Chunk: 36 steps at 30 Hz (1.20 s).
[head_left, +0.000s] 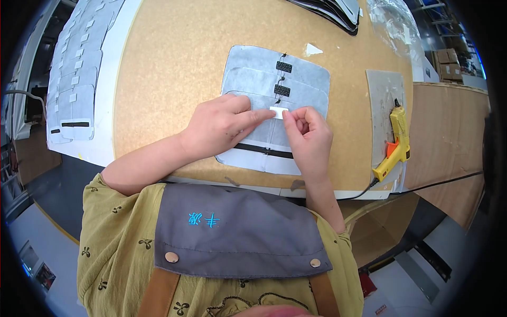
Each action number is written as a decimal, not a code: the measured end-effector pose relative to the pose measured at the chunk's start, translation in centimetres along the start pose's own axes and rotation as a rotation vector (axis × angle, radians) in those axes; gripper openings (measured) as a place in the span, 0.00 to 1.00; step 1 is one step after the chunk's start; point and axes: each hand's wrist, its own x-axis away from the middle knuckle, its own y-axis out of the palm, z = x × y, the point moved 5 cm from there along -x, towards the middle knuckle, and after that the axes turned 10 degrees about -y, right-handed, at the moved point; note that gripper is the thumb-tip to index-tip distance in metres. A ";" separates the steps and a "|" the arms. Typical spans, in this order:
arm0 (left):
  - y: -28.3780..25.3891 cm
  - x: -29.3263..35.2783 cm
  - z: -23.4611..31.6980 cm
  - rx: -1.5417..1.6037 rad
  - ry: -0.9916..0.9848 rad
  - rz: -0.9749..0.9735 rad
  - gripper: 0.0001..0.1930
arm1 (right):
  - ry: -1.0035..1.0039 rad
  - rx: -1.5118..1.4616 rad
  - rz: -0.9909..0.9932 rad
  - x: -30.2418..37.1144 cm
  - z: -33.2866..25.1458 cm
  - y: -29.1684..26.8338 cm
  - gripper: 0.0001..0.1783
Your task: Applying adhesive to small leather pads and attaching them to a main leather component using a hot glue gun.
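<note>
Both hands working at a small white tab (279, 112) on a grey panel (248, 68). The panel lies flat on the table (163, 79), beneath and between the hands. The left hand (222, 124) extends its index finger to the tab's left end, the other fingers being curled; its thumb is partly hidden, so whether it holds anything cannot be told. The right hand (311, 140) brings thumb and bent index finger to the tab's right end; whether the two are clamped on it cannot be told. The hands are near each other, with the tab between their fingertips. Beyond the fingertips, in line with the tab, are two black textured patches, the nearer (282, 90) and the farther (283, 67), with dark wire about them. On the wearer's side of the fingertips, a black strip (253, 148) crosses the panel and passes behind the right hand. To the right of the right hand, a yellow glue gun (395, 142) with an orange trigger rests partly on a pale board (383, 95). Well to the left of the left hand, similar panels (79, 74) overlap in a row, bearing white tabs of their own. Beyond the hands lie a white scrap (313, 49), a dark-edged stack (338, 13) and, farther right, clear plastic (393, 26).
</note>
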 end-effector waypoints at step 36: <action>1.5 1.0 0.1 -0.173 0.116 -0.131 0.31 | -0.424 0.474 -0.073 3.6 -0.6 -0.9 0.26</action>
